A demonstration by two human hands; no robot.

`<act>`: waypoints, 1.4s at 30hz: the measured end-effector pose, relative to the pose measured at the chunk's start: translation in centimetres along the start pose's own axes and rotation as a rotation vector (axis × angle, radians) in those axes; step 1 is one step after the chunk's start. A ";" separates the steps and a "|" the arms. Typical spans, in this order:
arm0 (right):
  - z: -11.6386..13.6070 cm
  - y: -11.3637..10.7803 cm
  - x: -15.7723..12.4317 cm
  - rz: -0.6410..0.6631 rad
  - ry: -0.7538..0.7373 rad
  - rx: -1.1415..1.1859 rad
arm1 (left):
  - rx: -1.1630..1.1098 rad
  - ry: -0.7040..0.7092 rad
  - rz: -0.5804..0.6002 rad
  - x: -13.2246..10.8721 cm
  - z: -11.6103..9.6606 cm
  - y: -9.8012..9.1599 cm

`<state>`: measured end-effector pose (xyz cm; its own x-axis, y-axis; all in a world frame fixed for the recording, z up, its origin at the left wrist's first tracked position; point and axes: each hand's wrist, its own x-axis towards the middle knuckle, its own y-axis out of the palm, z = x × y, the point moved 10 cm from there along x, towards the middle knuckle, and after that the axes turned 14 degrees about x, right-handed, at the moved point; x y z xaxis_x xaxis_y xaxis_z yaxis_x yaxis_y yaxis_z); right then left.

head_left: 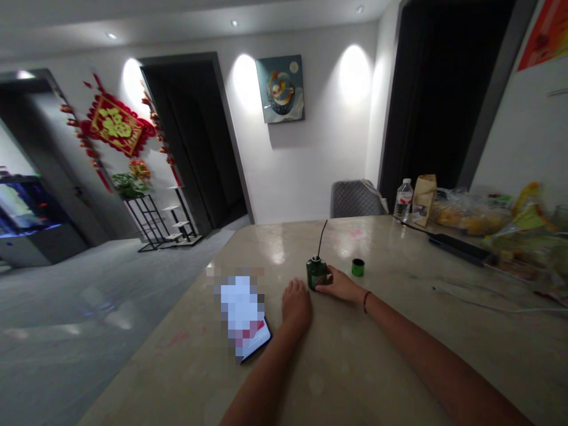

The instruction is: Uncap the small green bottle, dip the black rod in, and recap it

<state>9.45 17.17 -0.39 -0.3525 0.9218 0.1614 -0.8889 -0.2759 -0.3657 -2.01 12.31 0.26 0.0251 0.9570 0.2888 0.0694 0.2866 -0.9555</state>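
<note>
Head view: right hand [339,286] is closed around a small green bottle [316,273] standing upright on the table [355,367], a thin dark stick rising from its neck. Left hand [296,305] rests flat and loosely open just beside the bottle, holding nothing. Green cap [358,267] sits off, just beyond the right hand (bottle already uncapped; recapping remains). Phone [248,322] lies left of the left hand.

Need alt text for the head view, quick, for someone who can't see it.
The right hand grips a small dark green bottle with a thin stick standing in it, on a beige table; the left hand rests beside it. A green cap sits just right, a phone left.
</note>
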 end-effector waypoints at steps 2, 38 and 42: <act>-0.3 -0.2 0.4 -0.077 0.020 -0.082 | 0.067 -0.041 0.007 0.0 0.4 0.3; 5.8 -6.7 4.3 -0.516 -0.146 -0.331 | 0.199 0.001 0.186 -0.4 0.3 -1.2; 5.2 -6.2 8.3 -0.464 -0.064 -0.283 | 0.205 -0.009 0.198 -0.4 0.3 -0.9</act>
<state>10.54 25.15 8.01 0.0333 0.9084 0.4167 -0.8449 0.2483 -0.4738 -2.37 11.66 1.00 0.0091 0.9954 0.0958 -0.1388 0.0961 -0.9856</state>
